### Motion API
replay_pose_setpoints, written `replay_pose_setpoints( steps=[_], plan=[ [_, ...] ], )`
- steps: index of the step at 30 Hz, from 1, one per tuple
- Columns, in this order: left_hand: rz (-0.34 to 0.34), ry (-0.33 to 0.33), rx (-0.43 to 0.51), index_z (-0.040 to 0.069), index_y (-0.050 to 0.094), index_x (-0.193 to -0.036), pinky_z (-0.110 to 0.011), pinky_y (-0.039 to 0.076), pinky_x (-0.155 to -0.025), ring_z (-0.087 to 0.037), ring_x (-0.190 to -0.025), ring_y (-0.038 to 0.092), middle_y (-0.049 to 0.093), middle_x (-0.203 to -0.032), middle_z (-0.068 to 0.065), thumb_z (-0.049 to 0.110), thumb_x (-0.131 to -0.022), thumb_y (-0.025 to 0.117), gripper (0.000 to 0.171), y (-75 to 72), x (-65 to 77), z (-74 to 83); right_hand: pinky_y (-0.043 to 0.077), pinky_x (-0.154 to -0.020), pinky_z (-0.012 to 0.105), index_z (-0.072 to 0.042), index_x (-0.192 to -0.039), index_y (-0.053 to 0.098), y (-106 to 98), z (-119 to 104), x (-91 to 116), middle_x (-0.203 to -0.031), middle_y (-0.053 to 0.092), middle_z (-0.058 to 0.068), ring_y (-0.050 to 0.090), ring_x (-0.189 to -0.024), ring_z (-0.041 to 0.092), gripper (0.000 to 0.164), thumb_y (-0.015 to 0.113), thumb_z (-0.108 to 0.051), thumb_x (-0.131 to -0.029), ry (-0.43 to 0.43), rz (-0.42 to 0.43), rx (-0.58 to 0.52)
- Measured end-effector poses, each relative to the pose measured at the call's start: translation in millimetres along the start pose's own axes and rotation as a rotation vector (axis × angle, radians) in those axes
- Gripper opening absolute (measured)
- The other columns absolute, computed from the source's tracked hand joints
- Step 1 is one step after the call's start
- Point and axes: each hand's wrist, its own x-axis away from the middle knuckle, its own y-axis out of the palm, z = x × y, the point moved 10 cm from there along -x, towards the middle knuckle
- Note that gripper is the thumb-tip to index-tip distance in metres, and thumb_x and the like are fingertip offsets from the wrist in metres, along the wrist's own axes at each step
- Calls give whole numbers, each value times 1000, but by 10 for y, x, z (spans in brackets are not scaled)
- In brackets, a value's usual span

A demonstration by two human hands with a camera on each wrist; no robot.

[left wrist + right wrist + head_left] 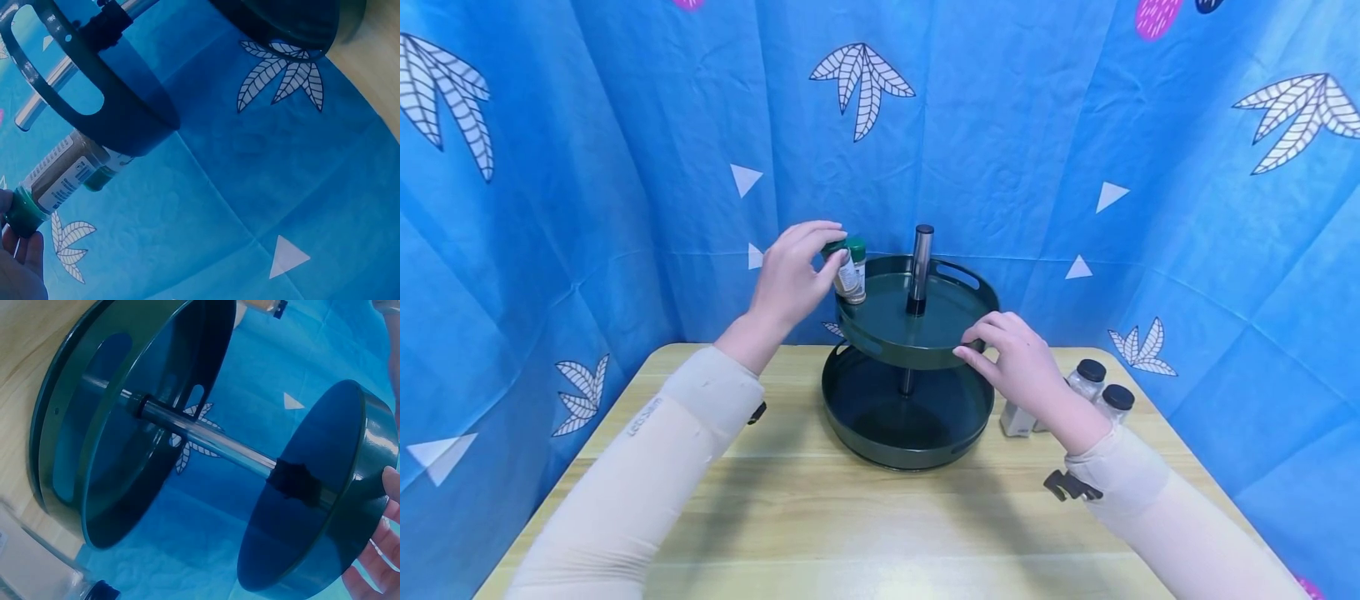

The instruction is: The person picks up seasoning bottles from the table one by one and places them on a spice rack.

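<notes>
Green-cap jar [62, 172] in L grip [797, 273], R grip [1011, 360] on upr tray [883, 315].

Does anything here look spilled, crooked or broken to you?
Only one thing looks askew: the green-capped jar in the left hand leans, while the second green-capped jar beside it on the upper tray looks upright. The hand's hold probably explains the tilt. I see no spill or damage.

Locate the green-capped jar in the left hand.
In the head view, the held jar is at the left edge of the upper tray, beside another green-capped jar.
</notes>
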Motion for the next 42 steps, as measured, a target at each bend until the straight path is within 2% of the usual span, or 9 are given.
replay_pose_setpoints(
  steps=[6, 17, 22, 30, 42],
  plan=[
    [-5, -28, 12, 4, 72, -120, -41, 47, -104, -26, -123, 58, 67, -127, -8, 17, -95, 71, 28, 59, 0, -54, 52, -72, 38, -12, -93, 73, -10, -12, -7, -93, 66, 4, 57, -91, 23, 17, 83, -21, -84, -1, 1, 1],
    [-95, -106, -4, 5, 71, -122, -43, 48, -103, -27, -125, 57, 65, -130, -8, 17, -96, 70, 29, 180, 11, -150, 52, -72, 38, -12, -92, 73, -22, -46, -20, -92, 66, 3, 57, -91, 23, 17, 83, -22, -84, -8, 9, -4],
    [-122, -109, -8, 6, 71, -122, -42, 49, -102, -26, -125, 57, 65, -130, -7, 16, -95, 70, 29, 221, 5, -153, 52, -72, 37, -12, -92, 73, -31, -48, -22, -93, 66, 3, 57, -91, 23, 17, 83, -22, -84, -4, 8, -4],
    [-200, -119, -27, 6, 70, -123, -43, 47, -104, -28, -125, 56, 64, -131, -8, 16, -96, 69, 28, 350, 9, -161, 52, -71, 37, -12, -92, 72, -36, -50, -18, -92, 66, 3, 57, -91, 23, 17, 83, -22, -83, 0, 7, -6],
    [-243, -109, -37, 5, 71, -121, -42, 49, -100, -28, -119, 59, 65, -125, -10, 12, -96, 68, 26, 434, 15, -127, 52, -70, 38, -13, -92, 72, -44, -44, -1, -92, 65, 2, 57, -90, 23, 17, 83, -21, -83, -7, 24, -5]
  ],
)
